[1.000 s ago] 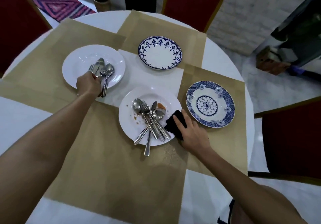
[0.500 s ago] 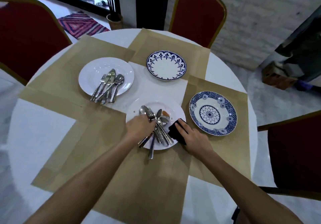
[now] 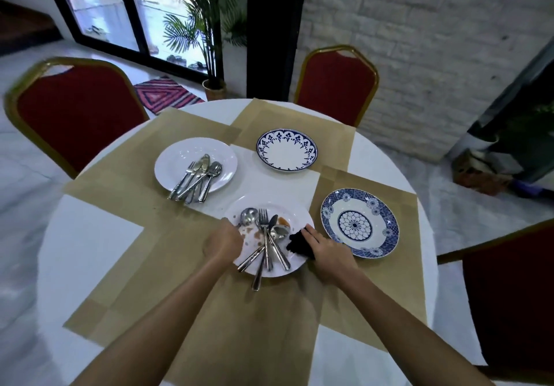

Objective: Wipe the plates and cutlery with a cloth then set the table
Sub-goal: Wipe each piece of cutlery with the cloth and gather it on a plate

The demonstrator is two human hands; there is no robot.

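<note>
On the bench [image 3: 90, 244]: four plates [image 3: 286, 157], two white, two blue.
Cutlery [image 3: 196, 178]: two heaps, on the white plates.
Left hand [image 3: 223, 244]: holds near plate [image 3: 296, 214] by its rim.
Right hand [image 3: 328, 250]: grips one cloth [image 3: 298, 243].

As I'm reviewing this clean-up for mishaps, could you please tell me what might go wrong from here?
Loose cutlery is piled on the dirty plate, one handle overhanging its near rim; wiping or tilting could send it sliding off.
The black cloth in the right hand could smear the sauce stains rather than lift them.
</note>
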